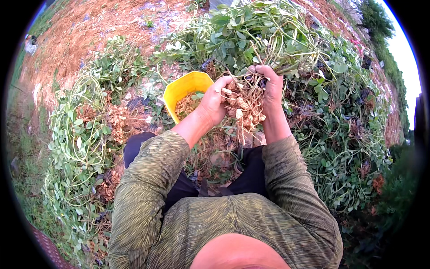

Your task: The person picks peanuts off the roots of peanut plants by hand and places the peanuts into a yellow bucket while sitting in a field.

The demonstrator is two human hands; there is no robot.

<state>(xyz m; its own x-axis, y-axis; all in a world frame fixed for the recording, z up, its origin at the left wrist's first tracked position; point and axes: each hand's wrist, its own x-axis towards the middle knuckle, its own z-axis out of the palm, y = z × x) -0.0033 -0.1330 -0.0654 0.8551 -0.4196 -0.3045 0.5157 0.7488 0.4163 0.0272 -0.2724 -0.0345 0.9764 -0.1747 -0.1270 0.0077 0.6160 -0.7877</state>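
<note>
My right hand [272, 88] grips a peanut plant where its stems meet the roots. Its leafy top [268, 32] spreads away from me, and the roots with peanut pods [243, 104] hang toward me between my hands. On the left side of this root cluster, my left hand [215, 100] has its thumb and fingers closed around some pods; the fingertips are partly hidden. Just left of that hand stands a yellow plastic container [184, 82], tilted in view. Loose peanuts [186, 105] and a green leaf lie inside it.
Pulled peanut plants [79, 134] with exposed pods [119, 121] lie in a heap at left. More plants [336, 148] are piled at right. Bare reddish soil [111, 20] shows beyond. My bent knees [137, 144] flank the ground before me. A pale bag-like object [31, 47] is far left.
</note>
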